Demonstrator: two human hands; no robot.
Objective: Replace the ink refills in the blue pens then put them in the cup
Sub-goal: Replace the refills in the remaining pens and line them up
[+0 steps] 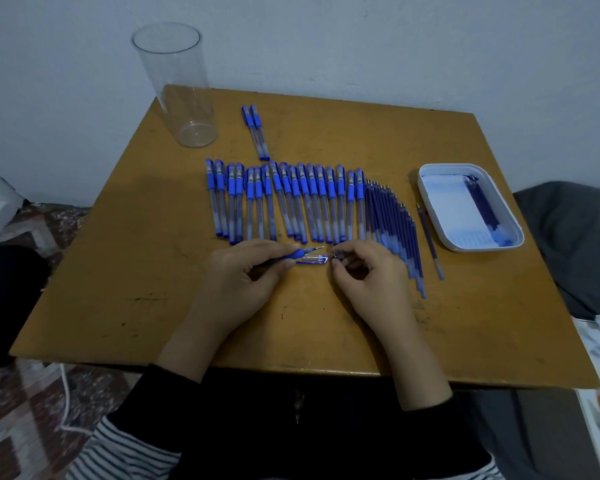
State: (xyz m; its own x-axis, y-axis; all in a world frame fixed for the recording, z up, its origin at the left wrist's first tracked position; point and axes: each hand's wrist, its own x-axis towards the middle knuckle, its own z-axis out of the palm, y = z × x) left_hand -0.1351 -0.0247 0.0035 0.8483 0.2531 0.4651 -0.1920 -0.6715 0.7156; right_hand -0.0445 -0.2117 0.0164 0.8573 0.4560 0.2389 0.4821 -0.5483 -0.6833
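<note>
My left grip (pixel 246 275), curled low over the bench (pixel 118 271), pinches a blue pen (pixel 293 253) pointing right; my right grip (pixel 364 271) pinches a small piece (pixel 338 258) just beside its nib.

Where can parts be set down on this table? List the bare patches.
Bare: the wide left strip of the table, from the cup to the near edge; the far stretch right of the two loose pens, behind the tray; the near-right corner. Crowded: the middle, from pen row through refills to tray.
</note>
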